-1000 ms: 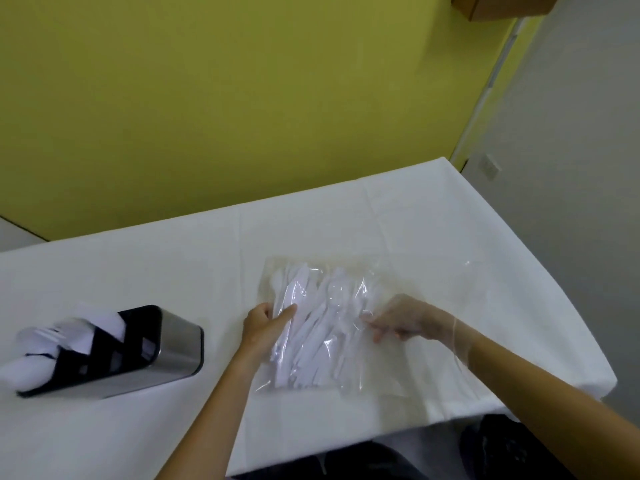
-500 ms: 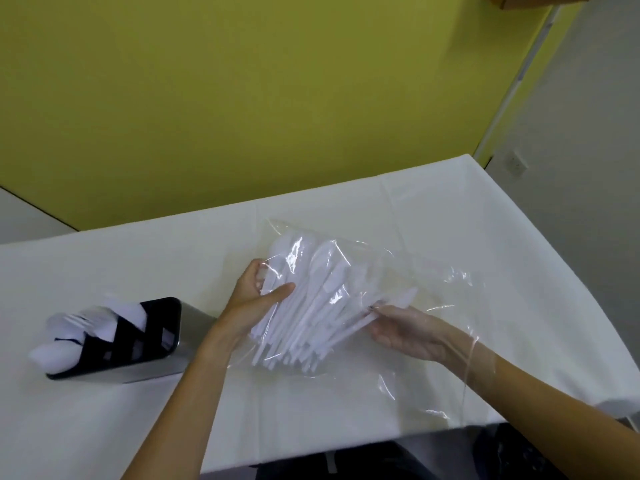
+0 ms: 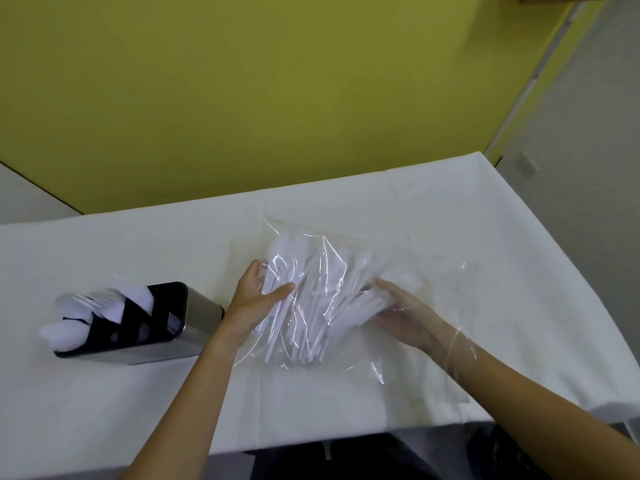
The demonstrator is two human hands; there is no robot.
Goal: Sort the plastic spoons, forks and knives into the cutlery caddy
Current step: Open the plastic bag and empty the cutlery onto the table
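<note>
Head view: nearest the camera, two bare forearms extend from the lower edge over the front of the desk [image 3: 104,403], which is covered by a white cloth.

The left hand [image 3: 254,296] grips the left side of a clear plastic bag [image 3: 408,344], with the thumb laid across the front of the bag and the fingers curled behind its edge. The right hand [image 3: 403,311] is inside the bag through its open right end; the film drapes over the wrist and forearm. Its fingers are closed loosely on several pieces of the white plastic cutlery [image 3: 311,292], gripping them near their right-hand ends.

The cutlery forms a loose bundle inside the bag, with handles pointing toward the near edge of the desk and heads toward the far edge. Individual spoons, forks and knives cannot be told apart through the film.

To the left of the bag, just beside the left wrist, the cutlery caddy [image 3: 138,323] lies on its side on the desk. It has a black divided opening facing left and a brushed metal body. White plastic pieces protrude from its opening; fork tines are visible among them.

Behind the desk stands a yellow-green wall [image 3: 277,98].
</note>
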